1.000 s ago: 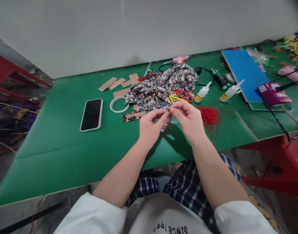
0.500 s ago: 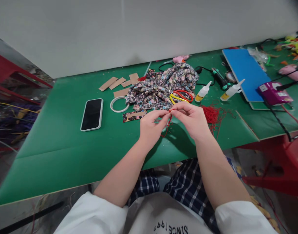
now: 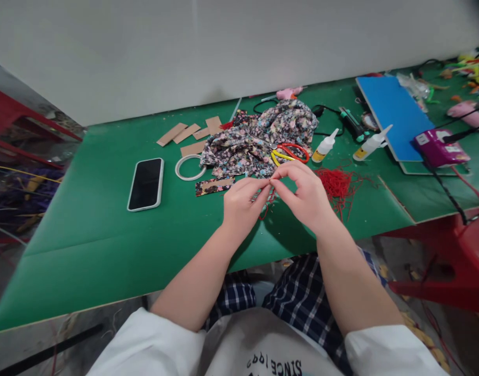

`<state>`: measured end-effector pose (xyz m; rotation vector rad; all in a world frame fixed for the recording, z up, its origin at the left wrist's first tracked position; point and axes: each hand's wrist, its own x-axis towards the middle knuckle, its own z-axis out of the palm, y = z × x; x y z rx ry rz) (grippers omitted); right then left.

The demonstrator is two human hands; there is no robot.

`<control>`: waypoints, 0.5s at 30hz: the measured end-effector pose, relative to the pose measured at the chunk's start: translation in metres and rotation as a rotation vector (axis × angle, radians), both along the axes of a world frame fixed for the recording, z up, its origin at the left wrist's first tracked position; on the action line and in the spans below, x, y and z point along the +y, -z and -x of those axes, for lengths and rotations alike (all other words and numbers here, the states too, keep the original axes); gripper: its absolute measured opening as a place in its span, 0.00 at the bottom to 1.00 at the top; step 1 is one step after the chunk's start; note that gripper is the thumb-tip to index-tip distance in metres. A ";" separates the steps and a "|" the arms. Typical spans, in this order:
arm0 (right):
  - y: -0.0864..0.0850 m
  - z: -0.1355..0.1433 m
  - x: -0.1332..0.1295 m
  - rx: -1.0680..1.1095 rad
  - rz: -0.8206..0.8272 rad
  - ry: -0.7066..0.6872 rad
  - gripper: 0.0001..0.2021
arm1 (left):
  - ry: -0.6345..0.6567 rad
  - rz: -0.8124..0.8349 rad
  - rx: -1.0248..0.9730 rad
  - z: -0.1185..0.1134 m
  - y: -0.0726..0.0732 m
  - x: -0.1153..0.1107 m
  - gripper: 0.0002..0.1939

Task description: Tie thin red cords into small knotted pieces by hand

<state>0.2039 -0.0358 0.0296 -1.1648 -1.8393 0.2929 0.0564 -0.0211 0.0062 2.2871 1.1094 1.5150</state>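
The left hand (image 3: 240, 202) and right hand (image 3: 304, 197) pinch red thread (image 3: 265, 212) tightly between fingertips — the gripped part hidden, loose strands showing below. The right hand partly covers a tangled red pile (image 3: 338, 184); scissors (image 3: 285, 156) lie on floral fabric (image 3: 243, 150) beyond — blades indistinct.

A phone (image 3: 145, 185) lies screen up on the green tabletop (image 3: 106, 235), near a white tape roll (image 3: 178, 170). Rightward, a purple box (image 3: 441, 149) overlaps the corner of a blue board (image 3: 396, 115); a red stool (image 3: 476, 243) stands below.
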 end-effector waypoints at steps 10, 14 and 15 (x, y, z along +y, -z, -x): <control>0.014 0.010 0.008 0.318 0.095 0.021 0.02 | 0.311 0.570 -0.458 -0.005 0.004 0.001 0.13; 0.015 0.011 0.006 0.422 0.141 0.003 0.04 | 0.472 0.803 -0.735 -0.009 0.007 0.000 0.16; 0.015 0.011 0.006 0.434 0.151 0.002 0.04 | 0.490 0.854 -0.776 -0.010 0.006 0.000 0.17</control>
